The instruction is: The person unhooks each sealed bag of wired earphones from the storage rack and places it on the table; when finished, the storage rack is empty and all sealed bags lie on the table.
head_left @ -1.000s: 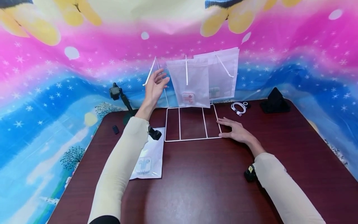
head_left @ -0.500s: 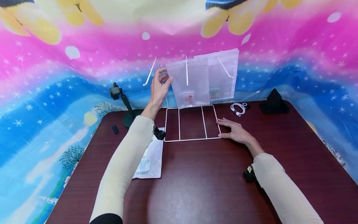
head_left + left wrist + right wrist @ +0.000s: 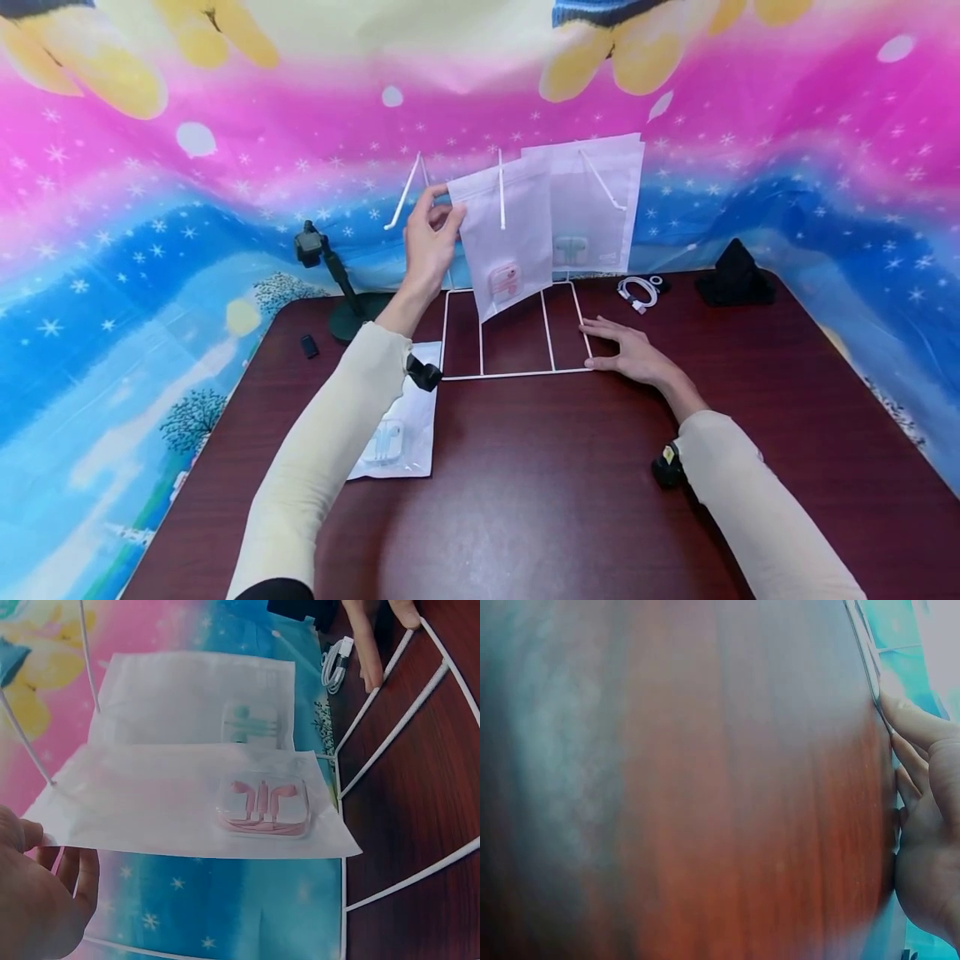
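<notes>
A white wire rack (image 3: 517, 372) stands on the dark wooden table (image 3: 540, 500), and two frosted bags hang from its hooks. My left hand (image 3: 442, 213) pinches the top left corner of the front bag (image 3: 517, 233), which holds pink earphones (image 3: 262, 806) and hangs tilted. In the left wrist view that hand (image 3: 34, 847) is at the bag's (image 3: 165, 802) corner. The rear bag (image 3: 600, 200) holds green earphones (image 3: 251, 724). My right hand (image 3: 626, 350) lies flat and open on the table, its fingertips (image 3: 911, 724) against the right edge of the rack's base.
A third bag with white earphones (image 3: 393, 421) lies flat at the left under my forearm. A black stand (image 3: 333, 271) and a small black item (image 3: 310, 346) are at the back left. A white cable (image 3: 639, 290) and a black wedge (image 3: 737, 271) are at the back right.
My left hand moved right from the empty hook to the front bag and took hold of its corner. The bag now hangs tilted and lower. My right hand stayed put.
</notes>
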The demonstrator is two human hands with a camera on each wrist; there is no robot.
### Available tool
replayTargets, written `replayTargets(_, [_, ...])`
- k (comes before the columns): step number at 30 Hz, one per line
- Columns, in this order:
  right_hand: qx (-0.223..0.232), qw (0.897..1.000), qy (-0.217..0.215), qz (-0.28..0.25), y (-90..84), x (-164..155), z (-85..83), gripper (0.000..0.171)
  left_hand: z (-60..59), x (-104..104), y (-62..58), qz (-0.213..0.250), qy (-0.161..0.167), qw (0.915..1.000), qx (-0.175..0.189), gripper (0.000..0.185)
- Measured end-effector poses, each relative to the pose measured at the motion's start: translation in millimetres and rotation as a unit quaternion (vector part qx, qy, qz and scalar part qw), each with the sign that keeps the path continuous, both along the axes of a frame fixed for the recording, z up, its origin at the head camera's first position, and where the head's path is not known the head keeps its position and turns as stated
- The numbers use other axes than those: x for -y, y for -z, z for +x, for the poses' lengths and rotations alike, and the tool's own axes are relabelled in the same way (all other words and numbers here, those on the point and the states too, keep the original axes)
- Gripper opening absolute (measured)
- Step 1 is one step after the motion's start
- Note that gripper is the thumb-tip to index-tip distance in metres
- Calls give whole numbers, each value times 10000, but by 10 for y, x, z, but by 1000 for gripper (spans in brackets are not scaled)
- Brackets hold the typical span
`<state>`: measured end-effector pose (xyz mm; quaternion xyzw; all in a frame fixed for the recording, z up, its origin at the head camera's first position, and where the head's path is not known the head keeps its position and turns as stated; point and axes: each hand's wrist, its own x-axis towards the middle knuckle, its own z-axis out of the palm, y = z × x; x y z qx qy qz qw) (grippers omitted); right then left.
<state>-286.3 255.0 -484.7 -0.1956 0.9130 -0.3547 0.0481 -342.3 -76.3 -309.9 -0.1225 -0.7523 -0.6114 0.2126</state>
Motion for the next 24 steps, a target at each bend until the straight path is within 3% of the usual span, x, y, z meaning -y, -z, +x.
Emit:
replayTargets(4, [18, 10000, 16, 0, 2, 6, 8, 72, 131, 16, -26, -349, -105, 9992, -182, 28])
replayTargets(8, [30, 10000, 20, -2, -2, 12, 12, 73, 274, 33, -35, -417, -174, 9986, -266, 25])
replayTargets(24, [94, 9999, 73, -44, 3, 23, 12, 72, 828, 127, 30, 21, 241, 9997, -23, 22])
